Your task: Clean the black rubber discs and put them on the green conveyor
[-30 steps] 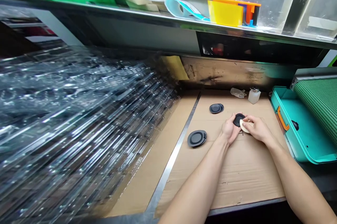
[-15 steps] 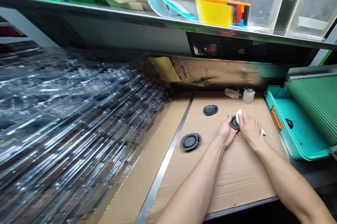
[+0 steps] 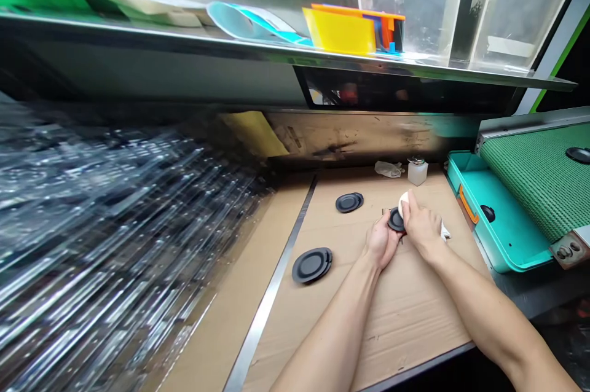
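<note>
1. Work surface: a cardboard sheet (image 3: 405,318) covers the bench, crossed by a steel strip (image 3: 267,300). To the left lies a blurred stack of clear plastic sheets (image 3: 115,244). Overhead runs a steel shelf (image 3: 276,51).
2. Bench items: a second disc (image 3: 349,202) and a third disc (image 3: 312,265) lie flat on the cardboard, well apart. A small white bottle (image 3: 417,172) stands near the back edge. A teal tray (image 3: 498,220) sits to the right, beneath a green mat (image 3: 544,183).
3. Work piece: a black disc (image 3: 395,220) is held between the hands, just above the cardboard, near the bottle side of the bench.
4. Grip: the left hand (image 3: 381,243) is closed around the black disc. The right hand (image 3: 423,226) is pinched together on a white cloth (image 3: 404,204), pressing it against the disc.
5. Orientation: the black disc is round and has no long axis. It is tilted, with its face turned toward the right hand.
6. Step in hand: this appears to be wiping the disc's face. The next move calls for cloth coverage of the remaining surface, judging by the hold.
</note>
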Action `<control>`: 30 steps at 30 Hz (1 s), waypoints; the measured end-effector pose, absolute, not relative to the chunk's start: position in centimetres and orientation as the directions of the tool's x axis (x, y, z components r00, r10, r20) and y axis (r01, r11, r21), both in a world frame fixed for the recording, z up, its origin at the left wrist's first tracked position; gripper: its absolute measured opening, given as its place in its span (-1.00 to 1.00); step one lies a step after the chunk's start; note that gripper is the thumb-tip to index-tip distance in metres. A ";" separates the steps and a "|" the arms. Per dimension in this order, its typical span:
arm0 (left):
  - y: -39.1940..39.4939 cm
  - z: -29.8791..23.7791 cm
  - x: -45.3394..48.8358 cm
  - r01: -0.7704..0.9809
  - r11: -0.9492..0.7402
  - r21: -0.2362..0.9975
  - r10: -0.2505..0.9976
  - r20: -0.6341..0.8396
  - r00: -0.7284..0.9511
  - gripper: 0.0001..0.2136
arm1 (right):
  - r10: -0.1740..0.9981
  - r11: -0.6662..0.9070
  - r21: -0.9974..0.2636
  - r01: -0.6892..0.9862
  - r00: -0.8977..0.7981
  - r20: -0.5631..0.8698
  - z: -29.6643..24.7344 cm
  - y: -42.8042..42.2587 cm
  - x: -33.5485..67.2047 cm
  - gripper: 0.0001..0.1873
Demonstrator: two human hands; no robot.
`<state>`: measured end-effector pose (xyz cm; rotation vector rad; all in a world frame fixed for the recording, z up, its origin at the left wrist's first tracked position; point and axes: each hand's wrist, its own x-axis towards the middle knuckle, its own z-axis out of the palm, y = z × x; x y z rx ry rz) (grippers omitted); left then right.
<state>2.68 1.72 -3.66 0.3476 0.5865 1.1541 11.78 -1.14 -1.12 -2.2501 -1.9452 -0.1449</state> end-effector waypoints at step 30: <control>2.4 -1.6 -1.2 -0.840 0.420 0.343 0.892 -0.328 0.312 -0.73 | 0.949 -0.152 -0.070 0.986 0.166 0.268 2.0 -0.9 18.8 -0.60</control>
